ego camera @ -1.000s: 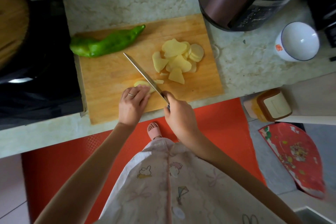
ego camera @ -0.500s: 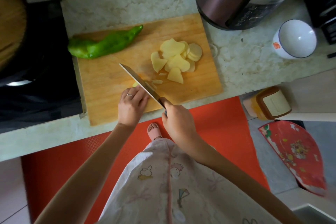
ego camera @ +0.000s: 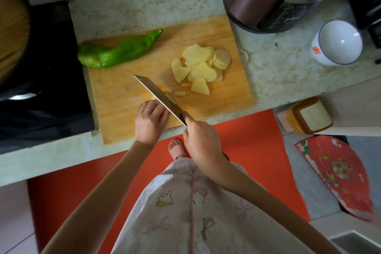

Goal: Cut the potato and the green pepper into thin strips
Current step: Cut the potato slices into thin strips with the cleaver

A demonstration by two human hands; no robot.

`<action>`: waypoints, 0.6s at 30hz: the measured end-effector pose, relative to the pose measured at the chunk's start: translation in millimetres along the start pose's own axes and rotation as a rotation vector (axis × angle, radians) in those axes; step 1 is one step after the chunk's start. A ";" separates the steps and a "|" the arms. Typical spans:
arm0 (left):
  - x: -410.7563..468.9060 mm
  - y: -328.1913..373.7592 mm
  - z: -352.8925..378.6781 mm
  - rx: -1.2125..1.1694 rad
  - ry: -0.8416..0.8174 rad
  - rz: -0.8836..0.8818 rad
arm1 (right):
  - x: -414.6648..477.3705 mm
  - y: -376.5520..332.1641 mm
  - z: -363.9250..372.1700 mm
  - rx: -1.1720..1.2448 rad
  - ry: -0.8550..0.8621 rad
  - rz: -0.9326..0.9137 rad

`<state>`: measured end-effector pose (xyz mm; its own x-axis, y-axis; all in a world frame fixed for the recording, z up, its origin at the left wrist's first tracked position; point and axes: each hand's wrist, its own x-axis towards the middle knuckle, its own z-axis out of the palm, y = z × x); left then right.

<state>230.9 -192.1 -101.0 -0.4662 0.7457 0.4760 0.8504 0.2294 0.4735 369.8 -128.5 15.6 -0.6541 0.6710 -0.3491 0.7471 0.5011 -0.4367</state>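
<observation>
Pale stone counter (ego camera: pixel 165 2), with a wooden cutting board (ego camera: pixel 123 93) sitting at its front edge. Your right hand (ego camera: pixel 200 140) is wrapped round the handle of the knife (ego camera: pixel 158 94), and the blade runs diagonally up-left across the board. Your left hand (ego camera: pixel 150 118) sits right against the blade's left side, fingers curled down over a potato chunk (ego camera: pixel 153 97) that's mostly hidden. The potato slices (ego camera: pixel 202 64) are piled on the board's right half. The green pepper (ego camera: pixel 119 49) lies whole at the far left corner, fat end poking past the board's edge.
</observation>
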 end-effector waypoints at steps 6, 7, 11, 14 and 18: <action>-1.4 1.6 -0.5 0.003 0.016 -0.007 | 0.9 -2.1 -0.5 0.026 0.004 0.001; -1.6 1.1 0.1 0.003 0.011 -0.008 | 1.1 -2.1 -0.5 0.030 0.003 0.003; -1.7 0.4 0.2 0.002 0.016 -0.014 | 0.8 -4.0 -1.1 0.018 0.003 0.011; -0.2 2.3 -0.8 -0.007 0.020 -0.008 | 0.8 -4.8 -1.6 0.029 -0.004 0.017; 0.3 1.2 0.0 -0.005 0.016 -0.011 | 2.4 -5.4 0.0 0.026 0.003 0.034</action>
<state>231.7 -191.7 -100.3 -0.4794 0.7328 0.4829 0.8441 0.2344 0.4823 364.2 -129.5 17.1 -0.6284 0.6887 -0.3617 0.7653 0.4641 -0.4460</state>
